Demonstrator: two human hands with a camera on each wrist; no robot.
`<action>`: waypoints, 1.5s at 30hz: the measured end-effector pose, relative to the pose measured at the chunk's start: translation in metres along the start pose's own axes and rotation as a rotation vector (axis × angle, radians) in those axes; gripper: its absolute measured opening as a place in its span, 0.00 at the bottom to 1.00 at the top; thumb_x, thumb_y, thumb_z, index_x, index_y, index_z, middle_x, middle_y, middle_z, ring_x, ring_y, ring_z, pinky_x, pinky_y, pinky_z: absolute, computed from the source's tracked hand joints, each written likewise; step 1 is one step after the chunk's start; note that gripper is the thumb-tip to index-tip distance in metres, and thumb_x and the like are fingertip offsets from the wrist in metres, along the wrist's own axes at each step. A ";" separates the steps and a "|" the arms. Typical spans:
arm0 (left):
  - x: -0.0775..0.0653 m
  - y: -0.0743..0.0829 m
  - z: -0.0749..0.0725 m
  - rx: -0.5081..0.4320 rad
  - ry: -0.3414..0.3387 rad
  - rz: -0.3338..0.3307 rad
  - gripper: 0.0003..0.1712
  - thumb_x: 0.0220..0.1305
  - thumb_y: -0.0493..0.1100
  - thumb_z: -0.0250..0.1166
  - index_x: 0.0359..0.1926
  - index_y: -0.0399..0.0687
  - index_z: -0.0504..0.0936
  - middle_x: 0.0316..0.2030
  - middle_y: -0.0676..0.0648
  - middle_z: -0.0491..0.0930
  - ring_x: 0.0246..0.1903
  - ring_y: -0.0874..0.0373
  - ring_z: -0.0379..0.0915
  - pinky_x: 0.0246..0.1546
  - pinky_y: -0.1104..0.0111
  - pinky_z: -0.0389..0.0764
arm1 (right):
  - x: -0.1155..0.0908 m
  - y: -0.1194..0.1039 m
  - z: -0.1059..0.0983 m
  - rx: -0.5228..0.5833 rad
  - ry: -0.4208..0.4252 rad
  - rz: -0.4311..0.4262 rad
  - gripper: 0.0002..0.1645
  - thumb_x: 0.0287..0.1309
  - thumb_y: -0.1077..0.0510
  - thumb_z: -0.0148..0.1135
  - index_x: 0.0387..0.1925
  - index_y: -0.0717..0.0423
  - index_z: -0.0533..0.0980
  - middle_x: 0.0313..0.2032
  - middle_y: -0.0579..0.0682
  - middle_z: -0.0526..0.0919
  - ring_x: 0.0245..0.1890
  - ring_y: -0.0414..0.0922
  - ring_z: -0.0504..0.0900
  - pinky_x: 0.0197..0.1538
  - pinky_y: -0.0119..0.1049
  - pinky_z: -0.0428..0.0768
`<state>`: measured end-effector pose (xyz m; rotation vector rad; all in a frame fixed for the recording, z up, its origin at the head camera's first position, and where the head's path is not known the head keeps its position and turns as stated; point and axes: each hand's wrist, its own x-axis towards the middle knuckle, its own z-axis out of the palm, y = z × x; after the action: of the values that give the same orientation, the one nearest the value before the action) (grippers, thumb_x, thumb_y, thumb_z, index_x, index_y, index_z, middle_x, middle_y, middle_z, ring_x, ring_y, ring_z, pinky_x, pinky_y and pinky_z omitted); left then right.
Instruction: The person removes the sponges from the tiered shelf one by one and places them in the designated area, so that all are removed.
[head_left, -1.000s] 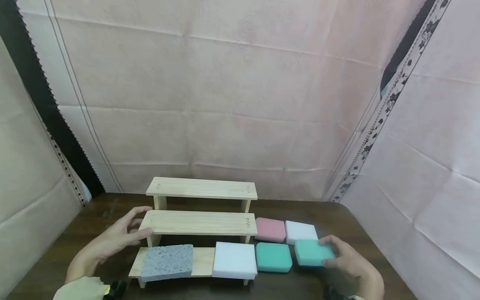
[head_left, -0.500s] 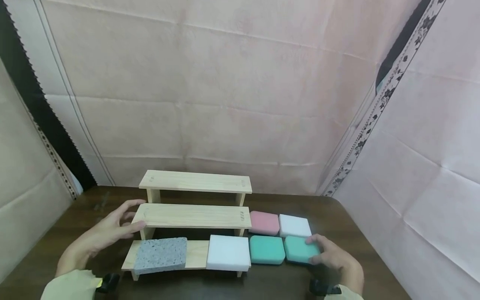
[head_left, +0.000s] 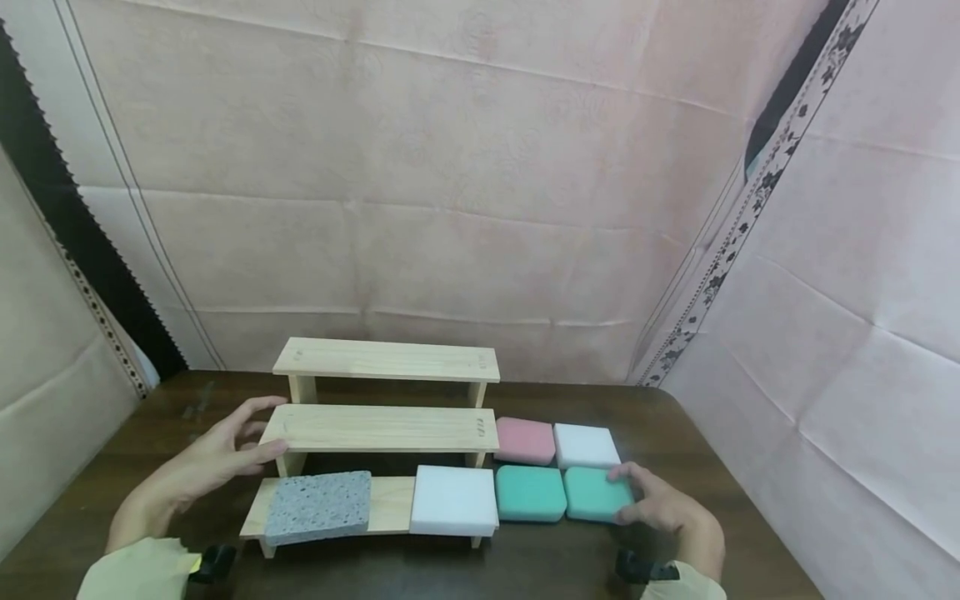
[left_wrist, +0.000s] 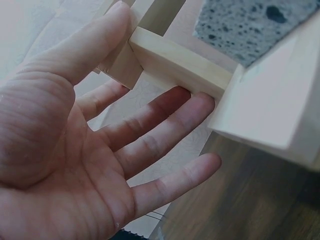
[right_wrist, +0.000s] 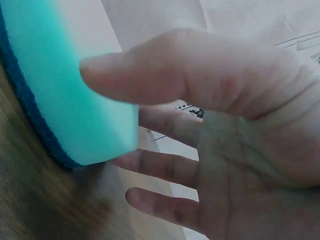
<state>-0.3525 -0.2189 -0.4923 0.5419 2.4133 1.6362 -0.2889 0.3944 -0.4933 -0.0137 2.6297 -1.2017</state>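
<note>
In the head view my left hand (head_left: 206, 467) holds the left end of the middle tier of a three-step wooden shelf (head_left: 382, 429). Its thumb lies on the board's front edge and the fingers reach behind; the left wrist view shows fingertips against the wood. My right hand (head_left: 667, 508) grips the right side of a green sponge (head_left: 597, 495), which has a dark blue scouring layer underneath (right_wrist: 30, 105). A second green sponge (head_left: 531, 493) lies against it on the left. On the lowest tier rest a grey speckled pumice-like block (head_left: 318, 504) and a white sponge block (head_left: 453, 500).
Behind the green sponges lie a pink sponge (head_left: 525, 441) and a white block (head_left: 587, 446), side by side, right of the shelf. All stand on a dark wooden table (head_left: 720, 542). Pale cloth (head_left: 450, 167) hangs behind and on both sides.
My right hand has moved left and down with its green sponge, closing the gap to the other green sponge. The left hand keeps its place on the shelf; the head view has shifted slightly.
</note>
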 end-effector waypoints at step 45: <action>-0.001 0.002 0.000 -0.004 0.018 -0.001 0.42 0.72 0.44 0.63 0.76 0.42 0.48 0.62 0.24 0.65 0.56 0.36 0.72 0.47 0.47 0.82 | -0.014 -0.122 0.031 -0.228 0.052 -0.283 0.27 0.63 0.40 0.66 0.60 0.41 0.72 0.67 0.54 0.65 0.68 0.57 0.64 0.63 0.64 0.67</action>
<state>-0.3509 -0.2182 -0.4903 0.5270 2.4222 1.6525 -0.2795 0.2921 -0.4185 -0.4137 2.8680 -0.9821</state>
